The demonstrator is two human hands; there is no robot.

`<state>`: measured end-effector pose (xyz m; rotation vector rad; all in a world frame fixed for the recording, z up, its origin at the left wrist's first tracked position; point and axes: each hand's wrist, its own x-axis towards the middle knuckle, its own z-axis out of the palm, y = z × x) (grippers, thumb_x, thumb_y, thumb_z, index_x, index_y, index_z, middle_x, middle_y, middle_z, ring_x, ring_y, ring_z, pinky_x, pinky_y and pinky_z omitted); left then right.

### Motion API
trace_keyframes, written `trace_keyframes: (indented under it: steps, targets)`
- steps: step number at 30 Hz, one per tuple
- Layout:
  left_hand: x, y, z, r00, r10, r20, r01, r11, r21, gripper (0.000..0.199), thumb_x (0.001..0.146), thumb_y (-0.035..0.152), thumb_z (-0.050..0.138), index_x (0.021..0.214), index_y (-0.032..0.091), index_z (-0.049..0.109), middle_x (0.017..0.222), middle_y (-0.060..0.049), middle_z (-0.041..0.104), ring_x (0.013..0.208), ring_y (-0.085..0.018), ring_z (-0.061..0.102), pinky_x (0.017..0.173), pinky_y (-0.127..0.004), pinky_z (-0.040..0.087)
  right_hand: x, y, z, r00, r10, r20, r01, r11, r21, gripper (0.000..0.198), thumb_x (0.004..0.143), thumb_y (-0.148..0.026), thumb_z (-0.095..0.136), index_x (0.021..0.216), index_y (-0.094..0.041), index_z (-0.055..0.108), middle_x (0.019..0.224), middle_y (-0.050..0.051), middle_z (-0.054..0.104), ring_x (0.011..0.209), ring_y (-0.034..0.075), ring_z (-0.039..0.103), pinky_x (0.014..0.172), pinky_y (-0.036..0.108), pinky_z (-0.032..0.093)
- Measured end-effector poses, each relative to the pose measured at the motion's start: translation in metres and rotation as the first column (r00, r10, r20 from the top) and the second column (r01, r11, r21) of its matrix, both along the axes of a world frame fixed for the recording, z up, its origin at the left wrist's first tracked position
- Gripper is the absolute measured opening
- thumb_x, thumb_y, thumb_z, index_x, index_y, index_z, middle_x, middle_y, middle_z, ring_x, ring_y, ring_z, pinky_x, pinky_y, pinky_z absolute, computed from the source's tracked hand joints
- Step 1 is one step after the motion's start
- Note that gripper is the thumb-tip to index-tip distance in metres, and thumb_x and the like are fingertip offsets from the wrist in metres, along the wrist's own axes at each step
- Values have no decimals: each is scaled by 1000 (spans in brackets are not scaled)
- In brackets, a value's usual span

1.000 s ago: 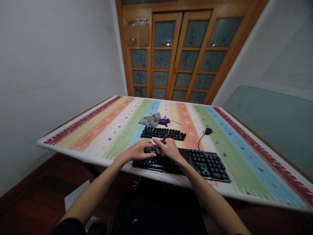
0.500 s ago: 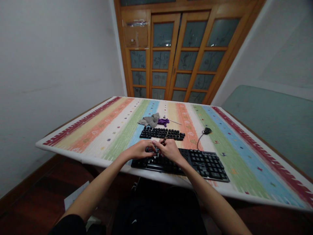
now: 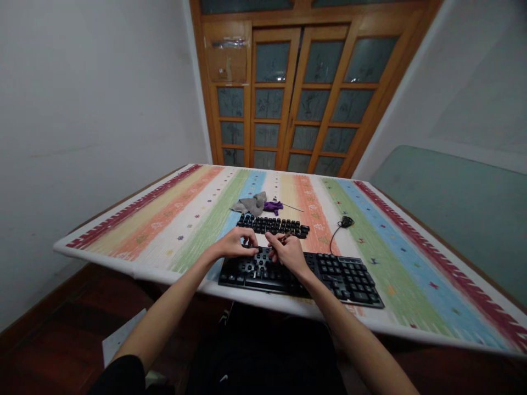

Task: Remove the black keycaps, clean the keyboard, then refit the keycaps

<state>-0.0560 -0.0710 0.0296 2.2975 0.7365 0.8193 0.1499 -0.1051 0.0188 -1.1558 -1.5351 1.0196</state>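
Under the fingers is a big stripy table (image 3: 193, 219), with a black keyboard (image 3: 284, 281) right below them, loose black keys (image 3: 274, 225) just past them, the left hand (image 3: 234, 243) curled, its grip too hidden to tell, and the right hand (image 3: 289, 257) pinching a little brown thing (image 3: 287, 237).

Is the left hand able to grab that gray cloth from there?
Probably yes: the gray cloth lies just beyond the left hand, with only low black keycaps partly between, seemingly easy to reach over.
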Motion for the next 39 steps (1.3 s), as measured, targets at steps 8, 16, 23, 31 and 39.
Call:
trace_keyframes:
  steps: [8,16,23,31,39]
  targets:
    - [-7,32,-9,967,192,-165,-128,932,339,3,76,17,68,78,17,66,88,-3,61,86,-17,58,80,-29,48,6,-5,-5,999,12,37,-13,1000,21,53,81,-66,61,59,-18,58,47,1,61,35,12,56,35,19,35]
    - [-2,50,-29,930,268,-251,-107,852,513,1,78,16,66,79,15,67,99,-7,59,95,-20,56,85,-31,49,7,-22,-8,982,104,157,-111,993,33,53,85,-62,58,57,-17,59,47,1,61,35,12,56,39,20,39]
    - [-1,54,-35,907,307,-290,-101,824,558,8,83,18,63,79,15,69,99,-8,59,93,-20,56,83,-31,50,1,-33,-8,977,103,185,-115,992,50,49,85,-59,62,57,-18,61,46,1,63,37,12,57,42,20,41]
    - [-1,57,-38,892,325,-315,-99,819,565,12,86,18,60,82,15,71,99,-8,60,93,-20,57,83,-31,49,-10,-38,-17,984,41,175,-62,991,120,48,86,-57,62,55,-20,60,44,0,62,38,14,60,45,22,43]
    - [-2,54,-37,889,326,-322,-104,828,551,13,88,19,58,86,15,71,101,-9,60,95,-20,57,86,-32,50,-15,-39,-14,981,5,196,-37,987,156,54,85,-63,60,52,-20,57,42,-1,59,38,14,59,46,22,43]
